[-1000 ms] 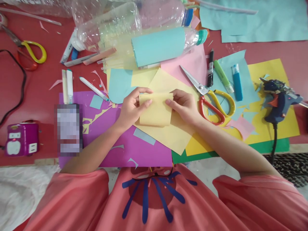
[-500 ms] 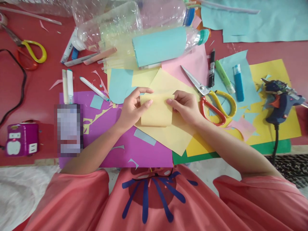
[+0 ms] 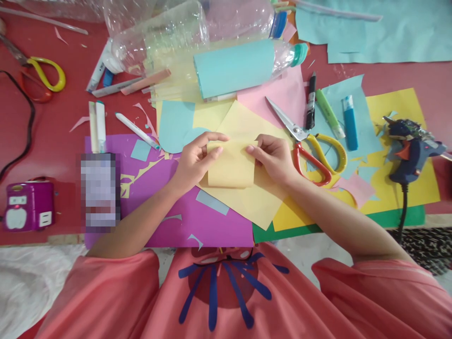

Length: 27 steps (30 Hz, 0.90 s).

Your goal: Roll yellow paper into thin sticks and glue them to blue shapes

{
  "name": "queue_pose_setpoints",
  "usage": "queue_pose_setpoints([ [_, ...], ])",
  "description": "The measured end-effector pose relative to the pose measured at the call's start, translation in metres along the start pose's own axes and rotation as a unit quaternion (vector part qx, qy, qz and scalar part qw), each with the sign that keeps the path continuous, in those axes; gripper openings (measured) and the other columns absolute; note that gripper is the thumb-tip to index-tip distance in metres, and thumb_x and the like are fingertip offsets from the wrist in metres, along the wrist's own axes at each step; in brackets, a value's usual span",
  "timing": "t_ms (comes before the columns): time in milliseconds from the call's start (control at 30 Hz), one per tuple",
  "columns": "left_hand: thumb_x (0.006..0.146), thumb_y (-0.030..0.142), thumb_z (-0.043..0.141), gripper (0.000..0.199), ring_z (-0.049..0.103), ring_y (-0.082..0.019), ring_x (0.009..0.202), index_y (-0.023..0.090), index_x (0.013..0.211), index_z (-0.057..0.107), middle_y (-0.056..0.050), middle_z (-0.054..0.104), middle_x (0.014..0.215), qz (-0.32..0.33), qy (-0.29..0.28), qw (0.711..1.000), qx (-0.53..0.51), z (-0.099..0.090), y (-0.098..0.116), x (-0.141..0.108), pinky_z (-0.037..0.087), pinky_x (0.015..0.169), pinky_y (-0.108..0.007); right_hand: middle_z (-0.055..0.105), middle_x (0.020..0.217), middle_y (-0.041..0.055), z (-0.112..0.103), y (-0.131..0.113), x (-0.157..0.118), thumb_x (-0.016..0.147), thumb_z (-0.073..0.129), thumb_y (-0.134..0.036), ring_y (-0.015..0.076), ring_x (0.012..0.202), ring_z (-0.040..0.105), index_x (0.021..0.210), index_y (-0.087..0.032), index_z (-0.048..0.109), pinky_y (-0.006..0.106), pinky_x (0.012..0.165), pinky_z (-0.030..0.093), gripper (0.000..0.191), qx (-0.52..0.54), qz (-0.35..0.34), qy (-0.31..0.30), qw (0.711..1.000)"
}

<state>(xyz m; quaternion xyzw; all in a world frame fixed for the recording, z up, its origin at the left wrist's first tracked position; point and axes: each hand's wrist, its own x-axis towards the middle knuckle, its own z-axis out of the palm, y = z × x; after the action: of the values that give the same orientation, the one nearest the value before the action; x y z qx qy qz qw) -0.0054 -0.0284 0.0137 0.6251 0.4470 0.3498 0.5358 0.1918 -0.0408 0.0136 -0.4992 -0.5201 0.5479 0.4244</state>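
Observation:
A small piece of pale yellow paper point(image 3: 231, 167), folded or curled over at its lower edge, is held between my two hands. My left hand point(image 3: 199, 157) pinches its upper left side, with the thumb on the front face. At the upper right side, my right hand point(image 3: 271, 155) grips it, thumb in front and the fingers curled behind. Beneath it lies a larger pale yellow sheet point(image 3: 264, 209). Scissors with red and yellow handles point(image 3: 300, 134) rest just right of my right hand.
Beyond my hands lie a blue-wrapped bottle point(image 3: 236, 68) and clear bottles point(image 3: 162, 37). A glue gun point(image 3: 407, 160) is at the right. On the left are a phone point(image 3: 100, 190), a purple box point(image 3: 30, 205), markers point(image 3: 136, 129) and other scissors point(image 3: 44, 75). Purple paper point(image 3: 212, 230) covers the front edge.
The held paper's front face sits slightly lower and a little wider between my hands. Both hands keep their grip and have barely moved. The view has shifted slightly.

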Motion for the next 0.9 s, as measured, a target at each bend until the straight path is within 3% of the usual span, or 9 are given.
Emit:
queue_pose_setpoints([
  [500, 0.086, 0.043, 0.058, 0.025, 0.036, -0.007, 0.047, 0.023, 0.099, 0.067, 0.004, 0.041, 0.058, 0.032, 0.010, 0.999, 0.020, 0.0004, 0.0013, 0.0011, 0.027, 0.043, -0.019, 0.042, 0.040, -0.0046, -0.0006, 0.0005, -0.0005, 0.067, 0.065, -0.069, 0.0040, 0.039, 0.031, 0.048, -0.019, 0.039, 0.021, 0.039, 0.020, 0.059, -0.022, -0.006, 0.017, 1.000],
  [767, 0.085, 0.045, 0.061, 0.027, 0.020, -0.005, 0.040, 0.024, 0.102, 0.064, 0.008, 0.027, 0.049, 0.050, 0.014, 0.999, -0.001, 0.0017, -0.0005, 0.0030, 0.019, 0.039, -0.020, 0.043, 0.040, -0.0043, -0.0007, -0.0009, 0.0003, 0.069, 0.063, -0.068, 0.0038, 0.038, 0.032, 0.048, -0.019, 0.039, 0.021, 0.039, 0.020, 0.059, -0.027, -0.012, 0.018, 0.999],
  [900, 0.085, 0.048, 0.060, 0.029, 0.025, -0.005, 0.041, 0.023, 0.098, 0.064, 0.007, 0.034, 0.051, 0.042, 0.007, 0.999, -0.004, 0.0019, 0.0014, 0.0029, 0.021, 0.040, -0.020, 0.042, 0.039, -0.0045, -0.0005, -0.0018, 0.0000, 0.068, 0.064, -0.069, 0.0037, 0.038, 0.032, 0.048, -0.019, 0.038, 0.021, 0.039, 0.020, 0.060, -0.023, -0.011, 0.019, 0.999],
])
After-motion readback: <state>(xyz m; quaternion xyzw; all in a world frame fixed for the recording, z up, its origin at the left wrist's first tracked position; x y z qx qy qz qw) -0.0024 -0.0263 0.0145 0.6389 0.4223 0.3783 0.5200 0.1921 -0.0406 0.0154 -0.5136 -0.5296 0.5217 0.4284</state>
